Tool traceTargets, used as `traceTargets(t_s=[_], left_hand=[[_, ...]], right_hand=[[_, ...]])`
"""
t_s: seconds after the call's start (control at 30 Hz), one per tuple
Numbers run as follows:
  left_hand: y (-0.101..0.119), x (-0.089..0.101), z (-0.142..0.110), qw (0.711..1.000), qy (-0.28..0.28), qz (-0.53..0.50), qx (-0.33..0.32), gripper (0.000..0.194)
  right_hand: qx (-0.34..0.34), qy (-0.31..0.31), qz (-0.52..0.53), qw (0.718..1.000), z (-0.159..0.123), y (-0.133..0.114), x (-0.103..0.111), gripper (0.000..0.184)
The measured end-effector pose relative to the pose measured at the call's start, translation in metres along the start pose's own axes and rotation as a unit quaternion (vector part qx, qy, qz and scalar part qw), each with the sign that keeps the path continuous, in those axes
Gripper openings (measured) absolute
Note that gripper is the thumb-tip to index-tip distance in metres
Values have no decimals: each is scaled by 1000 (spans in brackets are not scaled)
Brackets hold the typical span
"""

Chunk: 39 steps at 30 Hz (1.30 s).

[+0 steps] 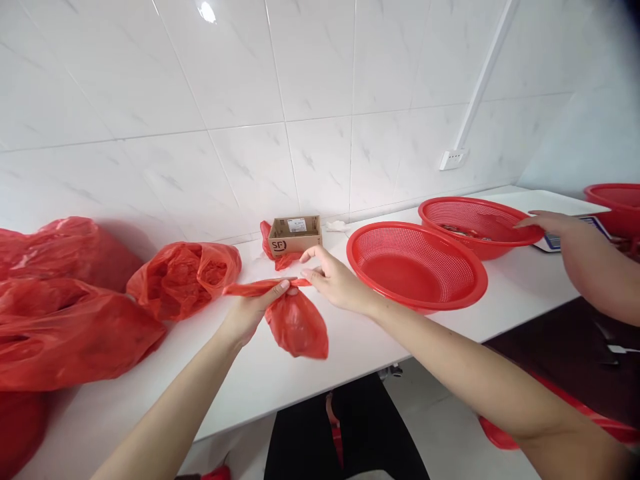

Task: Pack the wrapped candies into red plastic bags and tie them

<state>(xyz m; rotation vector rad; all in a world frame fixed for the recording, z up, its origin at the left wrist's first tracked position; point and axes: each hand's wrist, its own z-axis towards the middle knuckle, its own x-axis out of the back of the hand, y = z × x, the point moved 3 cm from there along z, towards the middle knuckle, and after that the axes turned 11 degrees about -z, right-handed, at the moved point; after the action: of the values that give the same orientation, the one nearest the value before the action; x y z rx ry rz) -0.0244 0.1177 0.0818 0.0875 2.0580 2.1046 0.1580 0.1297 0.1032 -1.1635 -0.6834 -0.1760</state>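
Note:
My left hand (253, 310) and my right hand (333, 279) both pinch the twisted top of a small red plastic bag (297, 325) and hold it just above the white counter (300, 380). The bag's filled bottom hangs below my fingers. My left thumb presses on the bag's handle; my right fingers are closed on the other end of the twist. A red perforated basin (417, 267) sits empty just right of my right hand.
Several filled red bags (183, 277) lie at the left. A small cardboard box (295, 235) stands by the tiled wall. A second red basin (477, 223) is farther right, where another person's hand (550, 220) reaches near a scale (570, 237).

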Motion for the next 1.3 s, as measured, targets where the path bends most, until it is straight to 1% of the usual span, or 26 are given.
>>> traceTargets(t_s=[0.1,0.13,0.17,0.23,0.27,0.3,0.33,0.4,0.47,0.53,0.6,0.67,0.73,0.83,0.9,0.93,1.0,1.07,1.1,1.13,1.17,1.2,1.27,1.3], left_hand=[[3,3,-6,999,-23,49,1,22],[4,3,-8,997,-29,67,-2,21],[3,2,-10,996,-33,83,-8,20],[2,-1,-11,993,-40,111,-28,17],[1,-3,-10,991,-44,123,-41,16],[-1,-5,-9,988,-46,133,-57,14],[-2,-6,-8,986,-48,143,-75,12],[-4,-10,-6,979,-48,164,-115,9],[-5,-12,-6,967,-41,192,-161,8],[-6,-14,-8,951,-20,228,-210,11],[-6,-15,-11,931,11,259,-256,15],[-6,-16,-13,915,37,279,-289,18],[-8,-17,-14,907,45,287,-306,19],[-7,-15,-14,903,41,288,-315,21],[-5,-13,-14,906,32,291,-308,22],[-3,-12,-14,908,23,294,-300,21],[2,-10,-16,913,0,301,-276,18],[6,-8,-18,918,-40,313,-241,18],[7,-8,-19,917,-67,321,-227,19],[8,-7,-19,913,-97,329,-218,21],[9,-5,-20,908,-124,337,-216,23],[9,-3,-20,902,-144,344,-218,25],[10,6,-19,890,-154,357,-239,26],[10,11,-18,885,-148,363,-250,26]], right_hand=[[-28,-99,37,994,-16,8,-12,11],[-30,-109,26,993,-19,12,-14,9],[-20,-95,2,995,-20,14,-14,9],[31,-21,-52,998,-19,16,-11,15],[63,8,-60,996,-17,16,-10,20],[90,23,-50,994,-15,15,-11,26],[108,26,-25,993,-12,16,-14,30],[115,25,27,993,-10,18,-22,30],[105,55,54,991,-10,20,-31,26],[98,88,73,989,-14,20,-38,23],[90,98,94,987,-18,18,-42,22],[69,80,132,986,-20,17,-42,24],[37,40,197,979,-19,19,-40,27],[9,-28,288,957,-16,21,-36,26],[5,-57,303,951,-15,19,-33,24],[4,-63,293,954,-15,18,-31,24],[9,-55,230,971,-16,14,-27,22],[32,-30,114,992,-18,9,-21,15],[53,-15,40,998,-19,6,-19,11],[80,0,-41,996,-21,3,-17,9],[108,12,-123,986,-24,1,-16,7],[137,19,-201,970,-27,0,-17,8],[179,17,-321,930,-33,1,-22,13],[187,9,-354,916,-37,4,-26,15]])
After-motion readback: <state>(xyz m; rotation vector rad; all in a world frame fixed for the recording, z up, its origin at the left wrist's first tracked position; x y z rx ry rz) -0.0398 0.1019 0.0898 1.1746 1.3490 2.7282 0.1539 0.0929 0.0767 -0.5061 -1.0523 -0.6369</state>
